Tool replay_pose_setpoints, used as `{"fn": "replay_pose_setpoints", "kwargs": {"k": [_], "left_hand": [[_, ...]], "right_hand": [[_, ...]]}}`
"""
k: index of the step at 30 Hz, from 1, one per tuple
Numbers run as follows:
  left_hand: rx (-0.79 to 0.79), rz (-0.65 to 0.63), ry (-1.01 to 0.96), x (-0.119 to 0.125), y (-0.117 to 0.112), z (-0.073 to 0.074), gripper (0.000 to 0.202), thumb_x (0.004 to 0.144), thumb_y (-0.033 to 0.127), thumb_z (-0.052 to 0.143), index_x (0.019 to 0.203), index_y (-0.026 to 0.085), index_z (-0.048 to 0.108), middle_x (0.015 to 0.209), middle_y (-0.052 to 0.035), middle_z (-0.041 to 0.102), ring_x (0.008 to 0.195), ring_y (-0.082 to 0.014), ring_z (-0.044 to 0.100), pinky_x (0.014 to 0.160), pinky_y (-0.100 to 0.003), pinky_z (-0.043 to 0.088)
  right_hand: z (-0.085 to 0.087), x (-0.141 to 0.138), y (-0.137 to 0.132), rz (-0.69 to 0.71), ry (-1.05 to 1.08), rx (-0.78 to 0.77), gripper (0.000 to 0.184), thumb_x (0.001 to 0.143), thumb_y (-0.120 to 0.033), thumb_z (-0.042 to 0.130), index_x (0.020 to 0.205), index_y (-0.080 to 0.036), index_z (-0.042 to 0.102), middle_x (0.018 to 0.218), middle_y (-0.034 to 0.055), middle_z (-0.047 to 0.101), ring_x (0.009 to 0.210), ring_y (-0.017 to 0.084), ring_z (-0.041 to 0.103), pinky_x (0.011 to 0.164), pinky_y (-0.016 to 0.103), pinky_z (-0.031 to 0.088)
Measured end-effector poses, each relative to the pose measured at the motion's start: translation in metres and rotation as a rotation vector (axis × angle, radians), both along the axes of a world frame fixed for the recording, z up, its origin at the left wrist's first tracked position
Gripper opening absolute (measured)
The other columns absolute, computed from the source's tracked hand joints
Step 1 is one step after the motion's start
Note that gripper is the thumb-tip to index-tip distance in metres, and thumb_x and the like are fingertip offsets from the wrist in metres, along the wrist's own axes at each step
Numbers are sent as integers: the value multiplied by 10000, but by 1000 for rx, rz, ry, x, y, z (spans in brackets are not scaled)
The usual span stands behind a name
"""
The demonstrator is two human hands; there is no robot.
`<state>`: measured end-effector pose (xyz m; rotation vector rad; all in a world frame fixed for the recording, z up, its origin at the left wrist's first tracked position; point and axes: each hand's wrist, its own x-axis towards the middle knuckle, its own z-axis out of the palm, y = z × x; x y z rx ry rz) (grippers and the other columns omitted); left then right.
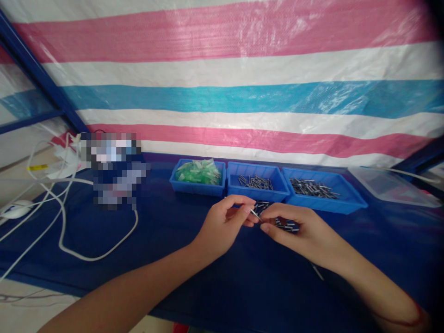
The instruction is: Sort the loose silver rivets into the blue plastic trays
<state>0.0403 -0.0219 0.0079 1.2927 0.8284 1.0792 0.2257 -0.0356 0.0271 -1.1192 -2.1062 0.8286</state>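
Note:
My left hand (227, 222) pinches one end of a thin, shiny metal pin (255, 214) between thumb and fingers. The pin's other end lies at the fingertips of my right hand (294, 226), whose thumb and forefinger close in on it. Behind and beneath both hands, more small metal pins (286, 225) lie loose on the dark blue tabletop (225, 277), partly covered by the right hand. One blue bin (258, 192) with a few such pins stands just beyond my fingers. Another, longer blue bin (350, 203) to its right holds a denser heap.
A third blue bin (197, 188) on the left contains green-tinted clear plastic pieces (199, 172). At the far right lies a clear plastic lid or tray (391, 187). White cables (64, 222) loop across the left side. A striped tarp (243, 99) hangs behind. A thin rod (317, 272) lies below my right wrist.

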Motion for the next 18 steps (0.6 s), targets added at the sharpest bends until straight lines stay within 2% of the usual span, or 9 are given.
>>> {"fn": "replay_pose_setpoints", "kwargs": {"k": [3,9,13,18], "left_hand": [[33,-8,33,0,-1,-1,161,879,219,534,977,111,605,772,-41,650,688,-111,650,673,-217,532],[160,-26,213,0,-3,-6,205,878,231,524,1009,120,636,897,-67,635,737,-125,633,700,-239,521],[194,-93,336,0,-5,-8,224,883,298,527,973,133,650,899,-64,628,784,-147,625,737,-260,506],[212,-105,374,0,-3,-11,211,889,305,515,923,135,635,846,-42,619,775,-140,606,749,-258,482]], "right_hand": [[-1,1,0,-35,-5,13,144,876,-293,540,835,-236,666,810,0,659,731,136,595,657,261,451],[-8,2,3,-210,93,73,160,862,-337,563,802,-213,644,774,26,648,722,161,590,665,292,450],[-9,-1,3,-210,127,69,159,859,-337,573,781,-208,623,752,32,629,718,167,578,663,304,445],[-12,-5,2,-209,173,61,137,854,-333,588,795,-211,603,746,25,609,707,161,567,644,300,443]]}}
